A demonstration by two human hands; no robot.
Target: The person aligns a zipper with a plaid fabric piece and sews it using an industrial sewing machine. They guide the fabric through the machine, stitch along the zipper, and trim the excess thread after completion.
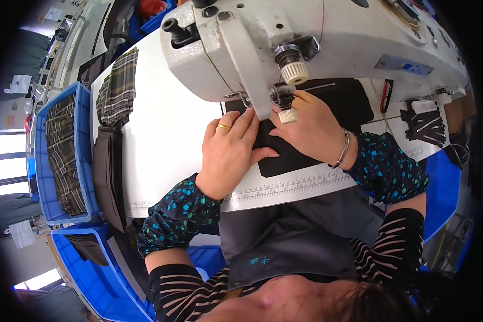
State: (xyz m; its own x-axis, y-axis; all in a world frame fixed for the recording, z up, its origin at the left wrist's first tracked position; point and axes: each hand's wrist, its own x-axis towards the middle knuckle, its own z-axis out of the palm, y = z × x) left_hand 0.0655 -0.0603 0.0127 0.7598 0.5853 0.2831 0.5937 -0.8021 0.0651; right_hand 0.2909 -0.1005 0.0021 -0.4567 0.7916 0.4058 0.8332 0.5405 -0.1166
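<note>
A black fabric piece [284, 155] lies on the white sewing table under the head of a grey-white sewing machine [198, 70]. On its left edge rests my left hand [228, 145], fingers stretched toward the needle area and thumb spread over the cloth. My right hand [314, 129] presses on the same cloth to the right of the needle area, its thumb apart and pointing left. Some of its fingertips are hidden behind the machine's front parts. The needle and presser foot cannot be made out clearly.
Plaid fabric pieces [117, 88] and folded dark cloth [108, 172] lie at the table's left edge. Beside them stands a blue crate [86, 155] of plaid pieces, with another blue crate [96, 273] nearer. A red-and-black cutter [386, 96] and dark scraps [425, 126] lie right.
</note>
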